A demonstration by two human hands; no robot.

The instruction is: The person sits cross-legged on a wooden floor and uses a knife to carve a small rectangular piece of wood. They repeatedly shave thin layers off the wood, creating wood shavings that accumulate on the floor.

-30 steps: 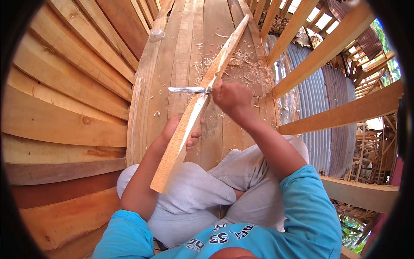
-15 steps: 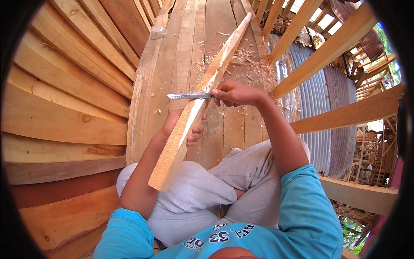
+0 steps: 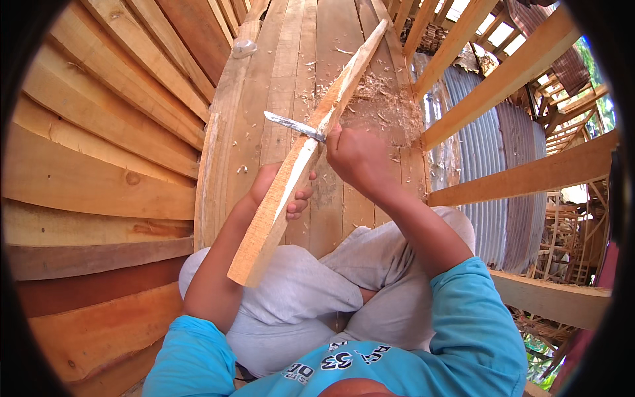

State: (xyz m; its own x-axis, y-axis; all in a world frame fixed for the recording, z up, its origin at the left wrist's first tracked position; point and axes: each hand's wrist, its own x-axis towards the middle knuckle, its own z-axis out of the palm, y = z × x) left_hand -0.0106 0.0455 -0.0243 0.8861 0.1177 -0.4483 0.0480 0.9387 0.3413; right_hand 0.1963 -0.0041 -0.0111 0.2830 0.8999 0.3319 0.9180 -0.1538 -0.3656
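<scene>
A long squared piece of wood slants from above my lap up to the far right of the plank floor. Its upper face is pale where it has been shaved. My left hand is wrapped round it from beneath, with fingertips showing on its right side. In my right hand, closed in a fist at the wood's right side, is a knife. The blade lies across the top of the wood, its tip pointing left and away from me. My fist hides the knife's handle.
Wood shavings are scattered over the plank floor. A small clear plastic container sits at the far left. Stacked boards wall the left side; wooden slats and corrugated metal sheets stand on the right.
My right hand has turned and shifted slightly, its back now facing up. The knife's blade has moved a little farther along the wood and its tip has swung away from me.
</scene>
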